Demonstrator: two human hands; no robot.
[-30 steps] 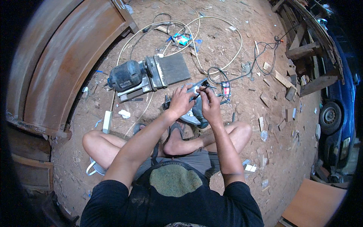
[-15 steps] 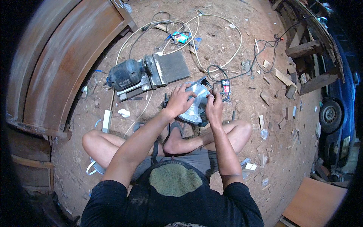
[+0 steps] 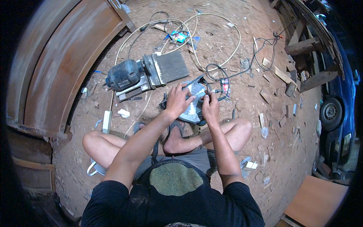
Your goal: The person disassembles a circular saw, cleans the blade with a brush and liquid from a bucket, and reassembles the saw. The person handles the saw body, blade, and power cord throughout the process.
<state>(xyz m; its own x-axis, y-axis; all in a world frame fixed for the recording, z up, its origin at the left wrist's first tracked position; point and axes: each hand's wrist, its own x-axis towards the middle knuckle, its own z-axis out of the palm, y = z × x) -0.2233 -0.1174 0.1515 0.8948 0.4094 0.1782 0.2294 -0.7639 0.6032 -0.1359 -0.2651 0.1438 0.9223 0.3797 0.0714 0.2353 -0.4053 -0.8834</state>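
A circular saw [image 3: 192, 107] with a broad silver face and dark body rests near my feet. My left hand [image 3: 177, 101] grips its left side, thumb lying over the silver face. At the saw's upper right, my right hand [image 3: 210, 106] pinches a thin dark tool [image 3: 207, 92], perhaps a wrench; its tip is too small to make out. A black cable loops beside the saw, near a small red-and-white packet [image 3: 225, 87]. Just beyond my left hand sits a dark motorized machine [image 3: 124, 73] with a flat metal plate [image 3: 174, 66].
Brown wooden panels [image 3: 49, 64] line the left. Yellow and black cables [image 3: 238, 39] loop ahead over dirt scattered with offcuts [image 3: 283, 77]. A rough timber structure [image 3: 308, 47] and a blue car [image 3: 338, 143] are on the right; an orange-brown board [image 3: 312, 198] lies at lower right.
More of the saw's silver face shows than a second ago. My left hand has shifted slightly left; my right hand's fingers moved lower and rightward, then back slightly leftward around the thin tool.
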